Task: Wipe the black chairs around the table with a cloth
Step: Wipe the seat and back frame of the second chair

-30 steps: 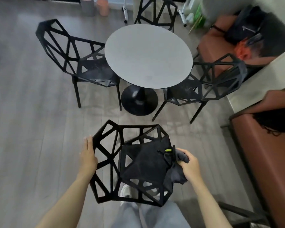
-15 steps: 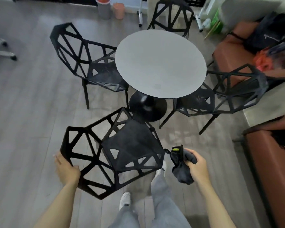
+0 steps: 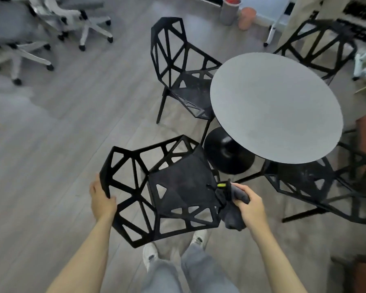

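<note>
the near chair (image 3: 178,193) stands on the floor (image 3: 61,134) in front of the person's legs, its open black frame back toward the left and its seat toward the table (image 3: 275,106). the left hand (image 3: 101,197) grips the back's outer edge, thumb on the near side and fingers curled round behind the frame. the right hand (image 3: 250,205) is closed round a bunched dark grey cloth (image 3: 232,210) with a small yellow-green tag, held at the seat's right edge, touching or just beside it; part of the cloth hangs below the fist.

a second chair (image 3: 182,75) stands at the round grey table's left edge, its seat partly under the top. a third (image 3: 317,187) is at the table's near right edge, blurred, and a fourth (image 3: 321,47) at the far edge. the table's black base (image 3: 226,153) sits just beyond the near chair's seat.

grey office chairs (image 3: 40,28) stand on the floor at the far left. a grey bin (image 3: 229,10) and an orange pot (image 3: 246,17) stand side by side near the far wall.
</note>
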